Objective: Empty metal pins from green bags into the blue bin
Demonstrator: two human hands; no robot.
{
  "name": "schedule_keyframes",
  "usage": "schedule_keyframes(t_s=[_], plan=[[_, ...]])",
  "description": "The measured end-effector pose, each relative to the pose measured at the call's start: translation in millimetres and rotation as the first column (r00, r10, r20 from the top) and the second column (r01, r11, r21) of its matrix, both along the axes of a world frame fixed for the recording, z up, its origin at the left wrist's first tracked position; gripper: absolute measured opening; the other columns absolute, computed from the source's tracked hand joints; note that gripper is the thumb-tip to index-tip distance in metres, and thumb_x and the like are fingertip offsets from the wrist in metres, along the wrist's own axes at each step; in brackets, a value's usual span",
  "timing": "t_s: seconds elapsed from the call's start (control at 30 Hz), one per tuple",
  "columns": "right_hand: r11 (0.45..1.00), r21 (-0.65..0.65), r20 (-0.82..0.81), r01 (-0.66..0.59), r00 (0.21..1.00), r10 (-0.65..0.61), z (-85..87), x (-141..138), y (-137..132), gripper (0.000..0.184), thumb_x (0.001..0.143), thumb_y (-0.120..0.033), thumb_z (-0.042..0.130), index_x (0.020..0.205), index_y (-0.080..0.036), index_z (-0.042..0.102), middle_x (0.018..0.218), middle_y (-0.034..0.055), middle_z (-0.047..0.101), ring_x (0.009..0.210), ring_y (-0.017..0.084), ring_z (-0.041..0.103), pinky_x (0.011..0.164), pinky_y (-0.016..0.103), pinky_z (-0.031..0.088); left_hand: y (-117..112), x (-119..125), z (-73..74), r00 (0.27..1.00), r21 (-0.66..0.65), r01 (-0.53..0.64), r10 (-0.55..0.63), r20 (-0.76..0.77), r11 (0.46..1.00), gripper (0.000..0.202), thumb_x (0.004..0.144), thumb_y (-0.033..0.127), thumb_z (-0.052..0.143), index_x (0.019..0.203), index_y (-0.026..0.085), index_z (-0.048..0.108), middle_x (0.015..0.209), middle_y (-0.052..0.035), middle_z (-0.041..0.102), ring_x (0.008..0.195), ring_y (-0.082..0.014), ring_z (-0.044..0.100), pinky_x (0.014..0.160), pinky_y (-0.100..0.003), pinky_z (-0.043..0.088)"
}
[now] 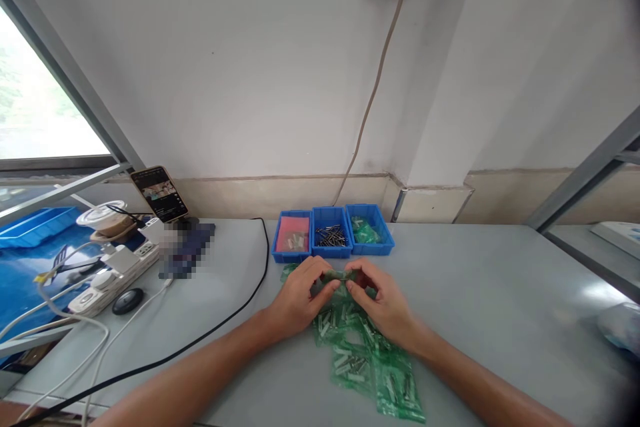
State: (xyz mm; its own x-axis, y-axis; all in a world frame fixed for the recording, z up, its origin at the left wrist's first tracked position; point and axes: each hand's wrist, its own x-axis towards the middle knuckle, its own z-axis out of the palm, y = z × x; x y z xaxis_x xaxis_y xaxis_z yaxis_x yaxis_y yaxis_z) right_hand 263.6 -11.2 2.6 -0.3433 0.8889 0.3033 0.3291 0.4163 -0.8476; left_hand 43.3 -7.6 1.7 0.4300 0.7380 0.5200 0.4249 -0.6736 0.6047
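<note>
Both hands pinch the top of a green plastic bag [341, 275] between thumbs and forefingers. My left hand [304, 295] grips its left side, while my right hand [379, 297] has the right side. Below and between them lie several green bags [353, 365] with small metal and pale parts inside, overlapping on the table. Just beyond the hands stand three blue bins in a row. The left bin [291, 256] has a pink packet and small parts, the middle bin [331, 252] holds metal screws or pins, and the right bin [373, 250] contains green bags.
A grey table [480, 307] stands against the wall. To the left are a propped phone [160, 193], a power strip [113, 280], a black mouse-like object [128, 301] and a covered cup [103, 215]. A black cable [220, 329] crosses the table's left side.
</note>
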Motion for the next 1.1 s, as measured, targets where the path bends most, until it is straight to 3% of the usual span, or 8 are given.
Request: schedule_keyframes(t_s=[0.23, 0.47, 0.63, 0.8, 0.9, 1.0, 1.1], plan=[[1.000, 0.006, 0.009, 0.013, 1.000, -0.013, 0.6, 0, 1, 0.016, 0.103, -0.036, 0.056, 0.095, -0.023, 0.060, 0.081, -0.0017, 0.058, 0.073, 0.017, 0.054, 0.062, 0.027, 0.042, -1, 1, 1.9, 0.999, -0.001, 0.033, -0.033, -0.028, 0.999, 0.023, 0.109, 0.035, 0.051, 0.099, 0.018, 0.062, 0.095, -0.0068, 0.065, 0.092, -0.0206, 0.058, 0.083, -0.033, 0.049], [1.000, 0.030, 0.025, -0.004, 1.000, 0.003, -1.1, 0, 0, 0.016, 0.105, -0.038, 0.054, 0.099, -0.024, 0.060, 0.086, -0.0005, 0.059, 0.076, 0.017, 0.055, 0.065, 0.028, 0.044, -3, 2, 6.8, 0.998, 0.014, 0.048, -0.048, 0.030, 0.999, 0.014, 0.107, 0.027, 0.052, 0.107, 0.018, 0.063, 0.107, -0.0084, 0.063, 0.101, -0.0210, 0.060, 0.090, -0.033, 0.050], [0.999, 0.029, 0.037, -0.017, 0.999, 0.016, 4.2, -1, -3, 0.015, 0.107, -0.036, 0.052, 0.110, -0.025, 0.062, 0.096, 0.0016, 0.063, 0.082, 0.018, 0.058, 0.066, 0.028, 0.045, -4, 2, 7.3, 1.000, -0.018, 0.015, -0.015, 0.024, 1.000, 0.012, 0.106, 0.027, 0.053, 0.109, 0.019, 0.062, 0.103, -0.0064, 0.064, 0.095, -0.0198, 0.059, 0.082, -0.031, 0.048], [1.000, 0.013, 0.053, 0.006, 0.999, -0.007, 2.6, 0, -3, 0.012, 0.106, -0.037, 0.054, 0.107, -0.026, 0.060, 0.093, 0.0010, 0.061, 0.081, 0.018, 0.057, 0.064, 0.028, 0.043, -3, 2, 6.1, 0.999, 0.015, 0.027, -0.028, 0.040, 1.000, 0.010, 0.107, 0.026, 0.052, 0.107, 0.019, 0.060, 0.102, -0.0068, 0.064, 0.096, -0.0200, 0.059, 0.086, -0.032, 0.048], [0.999, -0.005, -0.009, 0.036, 0.999, -0.036, -2.0, 0, -2, 0.013, 0.105, -0.037, 0.057, 0.110, -0.026, 0.056, 0.091, 0.0002, 0.058, 0.080, 0.019, 0.057, 0.066, 0.029, 0.045, -2, 2, 1.5, 0.998, -0.012, -0.025, 0.026, 0.065, 1.000, 0.013, 0.107, 0.029, 0.053, 0.111, 0.020, 0.060, 0.104, -0.0069, 0.064, 0.094, -0.0198, 0.059, 0.084, -0.032, 0.049], [0.999, -0.021, -0.128, 0.048, 0.991, -0.051, -4.8, -1, -1, 0.016, 0.104, -0.038, 0.059, 0.110, -0.027, 0.050, 0.093, -0.0003, 0.057, 0.080, 0.018, 0.057, 0.071, 0.031, 0.048, -2, 1, -4.4, 0.985, -0.079, -0.106, 0.115, 0.127, 0.991, 0.027, 0.106, 0.033, 0.058, 0.130, 0.022, 0.054, 0.107, -0.0052, 0.065, 0.088, -0.0176, 0.061, 0.081, -0.031, 0.051], [0.999, -0.021, -0.174, 0.047, 0.984, -0.050, -3.6, -1, 0, 0.014, 0.104, -0.039, 0.059, 0.107, -0.027, 0.052, 0.093, -0.0002, 0.058, 0.080, 0.018, 0.057, 0.073, 0.031, 0.049, -3, 0, -6.0, 0.981, -0.047, -0.104, 0.110, 0.163, 0.994, 0.027, 0.107, 0.030, 0.057, 0.133, 0.024, 0.052, 0.110, -0.0050, 0.066, 0.090, -0.0172, 0.064, 0.084, -0.031, 0.053]])
